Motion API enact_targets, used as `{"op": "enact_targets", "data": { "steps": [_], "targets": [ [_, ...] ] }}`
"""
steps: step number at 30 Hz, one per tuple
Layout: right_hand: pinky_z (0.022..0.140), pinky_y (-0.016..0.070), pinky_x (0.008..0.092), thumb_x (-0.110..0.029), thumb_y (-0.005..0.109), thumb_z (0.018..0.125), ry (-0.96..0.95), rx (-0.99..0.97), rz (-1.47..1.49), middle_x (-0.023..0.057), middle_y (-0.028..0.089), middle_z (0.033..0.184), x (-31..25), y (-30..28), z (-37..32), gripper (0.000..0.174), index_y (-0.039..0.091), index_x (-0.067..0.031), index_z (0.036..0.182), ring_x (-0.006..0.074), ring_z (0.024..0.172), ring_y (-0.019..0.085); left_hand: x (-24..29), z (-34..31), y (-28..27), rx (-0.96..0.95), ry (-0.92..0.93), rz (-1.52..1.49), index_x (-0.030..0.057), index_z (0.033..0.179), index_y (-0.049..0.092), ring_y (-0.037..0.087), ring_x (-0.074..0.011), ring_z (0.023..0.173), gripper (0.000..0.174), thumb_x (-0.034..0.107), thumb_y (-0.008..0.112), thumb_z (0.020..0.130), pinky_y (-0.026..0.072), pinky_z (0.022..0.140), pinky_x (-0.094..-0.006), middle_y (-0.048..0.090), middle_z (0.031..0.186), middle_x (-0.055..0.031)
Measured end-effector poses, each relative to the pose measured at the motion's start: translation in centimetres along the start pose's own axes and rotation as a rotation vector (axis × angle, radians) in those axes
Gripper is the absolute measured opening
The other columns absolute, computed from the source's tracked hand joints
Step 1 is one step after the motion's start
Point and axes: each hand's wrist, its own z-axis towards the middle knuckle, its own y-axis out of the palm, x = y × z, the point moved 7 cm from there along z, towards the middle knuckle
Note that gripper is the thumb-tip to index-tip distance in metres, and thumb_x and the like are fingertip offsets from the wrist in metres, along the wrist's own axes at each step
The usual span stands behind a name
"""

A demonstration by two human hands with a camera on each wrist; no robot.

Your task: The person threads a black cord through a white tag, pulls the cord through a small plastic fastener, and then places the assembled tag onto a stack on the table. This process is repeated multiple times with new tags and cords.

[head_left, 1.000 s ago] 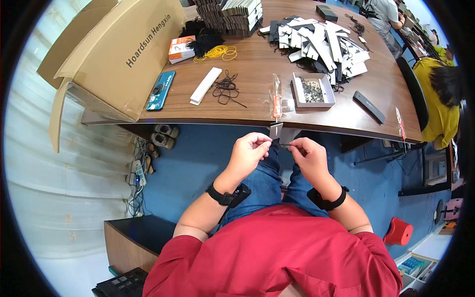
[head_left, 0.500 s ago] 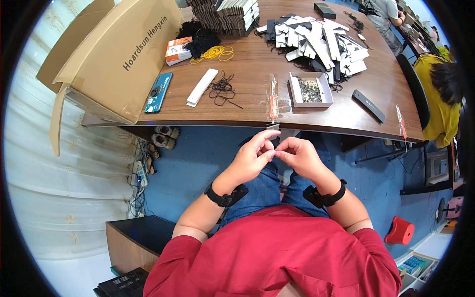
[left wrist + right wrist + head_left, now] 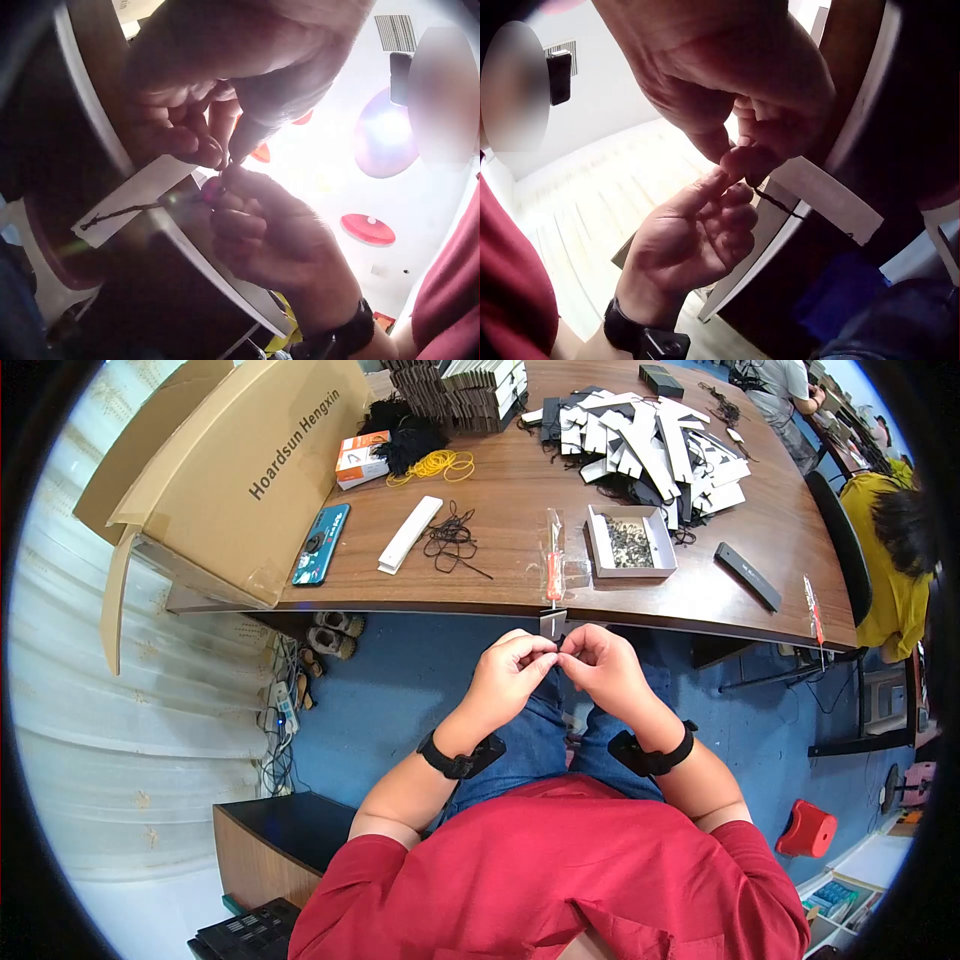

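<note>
In the head view, my left hand (image 3: pixel 512 678) and right hand (image 3: pixel 606 672) meet at the fingertips just off the table's front edge. Both pinch a thin dark cord (image 3: pixel 131 211), whose end between the fingers is mostly hidden. A flat card (image 3: pixel 553 624) with a small light mark hangs past the fingertips; it looks pale in the left wrist view (image 3: pixel 142 196) and the right wrist view (image 3: pixel 829 196). The cord runs from the fingers along the card's face. Thumb and index of each hand press together, the other fingers curled loosely.
On the table (image 3: pixel 500 550) are a large carton (image 3: pixel 250 480), a blue box-like item (image 3: pixel 321 546), a white strip (image 3: pixel 410 535), black cord (image 3: pixel 452 542), a tray of small parts (image 3: pixel 630 546), a packaged red-handled tool (image 3: pixel 554 575) and a pile of white strips (image 3: pixel 650 455).
My hands were apart with a dark strand between them; they have come together at the fingertips. The left fingers, stretched out half a second ago, are now bent in.
</note>
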Motion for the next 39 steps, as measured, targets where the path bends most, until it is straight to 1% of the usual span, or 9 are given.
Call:
{"op": "enact_targets", "data": {
  "steps": [7, 16, 20, 23, 25, 29, 30, 31, 39],
  "targets": [
    [0.048, 0.0406, 0.0185, -0.005, 0.065, 0.083, 0.048, -0.081, 0.087, -0.0019, 0.056, 0.07, 0.3, 0.6, 0.0, 0.009, 0.057, -0.0014, 0.085, 0.0026, 0.058, 0.051, -1.4, 0.1, 0.6, -0.008, -0.068, -0.21, -0.0012, 0.098, 0.063, 0.055, -0.0071, 0.077, 0.012, 0.001, 0.061, 0.086, 0.0462, 0.069, -0.0202, 0.056, 0.088, -0.002],
    [0.05, 0.0418, 0.0188, -0.006, 0.065, 0.083, 0.143, -0.156, 0.282, -0.0003, 0.06, 0.074, 0.8, 1.2, 0.0, 0.013, 0.062, 0.0007, 0.094, 0.0039, 0.058, 0.051, -1.1, 0.2, -0.1, 0.05, -0.027, -0.214, -0.0009, 0.089, 0.063, 0.054, -0.0066, 0.072, 0.006, 0.003, 0.062, 0.086, 0.0453, 0.064, -0.0198, 0.056, 0.086, -0.0019],
    [0.051, 0.0407, 0.0196, -0.009, 0.064, 0.085, 0.143, -0.158, 0.313, 0.0, 0.061, 0.075, 0.8, 0.7, 0.1, 0.01, 0.063, 0.0006, 0.089, 0.0045, 0.058, 0.049, -1.6, 0.3, 0.2, -0.003, -0.116, -0.281, -0.0004, 0.086, 0.061, 0.053, -0.0066, 0.07, 0.007, 0.007, 0.062, 0.086, 0.0443, 0.062, -0.0193, 0.056, 0.085, -0.0014],
    [0.051, 0.0415, 0.0197, -0.003, 0.064, 0.084, 0.134, -0.143, 0.226, -0.0001, 0.059, 0.077, 1.0, 0.4, 0.2, 0.004, 0.064, 0.0004, 0.086, 0.0044, 0.06, 0.051, -1.9, 0.2, 0.4, -0.046, -0.227, -0.347, -0.0001, 0.084, 0.061, 0.054, -0.0069, 0.071, 0.008, 0.007, 0.063, 0.086, 0.0444, 0.062, -0.0198, 0.057, 0.085, -0.0015],
    [0.052, 0.0423, 0.0207, -0.002, 0.064, 0.082, -0.085, -0.046, 0.029, 0.0018, 0.06, 0.079, 0.3, -0.2, 0.4, 0.003, 0.064, 0.0006, 0.083, 0.0062, 0.059, 0.052, -1.9, 0.2, 0.4, -0.063, -0.246, -0.318, 0.0001, 0.083, 0.06, 0.055, -0.0079, 0.073, 0.007, 0.006, 0.063, 0.085, 0.0451, 0.063, -0.0208, 0.058, 0.085, -0.0022],
    [0.054, 0.0452, 0.0255, -0.006, 0.068, 0.074, -0.507, 0.214, -0.424, 0.0069, 0.062, 0.081, -4.2, -0.5, -1.0, 0.01, 0.064, -0.0038, 0.083, 0.0153, 0.057, 0.056, 0.3, 0.4, -0.3, -0.032, 0.009, 0.119, 0.0004, 0.084, 0.06, 0.056, -0.0106, 0.081, 0.005, 0.004, 0.062, 0.081, 0.0468, 0.067, -0.0238, 0.06, 0.086, -0.0041],
    [0.056, 0.0473, 0.0286, -0.005, 0.068, 0.073, -0.444, 0.19, -0.395, 0.0092, 0.061, 0.081, -4.2, -0.5, -0.9, 0.009, 0.063, -0.0039, 0.081, 0.0201, 0.061, 0.059, 0.6, 0.4, -0.3, -0.007, 0.07, 0.2, 0.0005, 0.084, 0.06, 0.057, -0.0111, 0.083, 0.005, 0.003, 0.062, 0.08, 0.047, 0.068, -0.0244, 0.06, 0.087, -0.0045],
    [0.056, 0.0469, 0.0285, -0.005, 0.068, 0.074, -0.445, 0.18, -0.377, 0.009, 0.061, 0.081, -4.1, -0.4, -0.7, 0.01, 0.063, -0.0038, 0.082, 0.0195, 0.061, 0.059, 0.9, 0.4, -0.4, 0.019, 0.131, 0.282, 0.0005, 0.085, 0.06, 0.057, -0.0117, 0.085, 0.006, 0.003, 0.061, 0.08, 0.0472, 0.069, -0.025, 0.06, 0.087, -0.0048],
    [0.053, 0.0442, 0.0276, -0.004, 0.066, 0.076, -0.233, -0.029, -0.295, 0.0087, 0.06, 0.075, -3.0, 0.1, -0.8, 0.013, 0.066, -0.0039, 0.089, 0.0166, 0.058, 0.056, -1.5, 0.1, 0.1, -0.114, -0.199, -0.138, 0.0012, 0.086, 0.062, 0.055, -0.0077, 0.076, 0.007, 0.004, 0.063, 0.08, 0.0461, 0.069, -0.0234, 0.061, 0.082, -0.0007]
  ]
}}
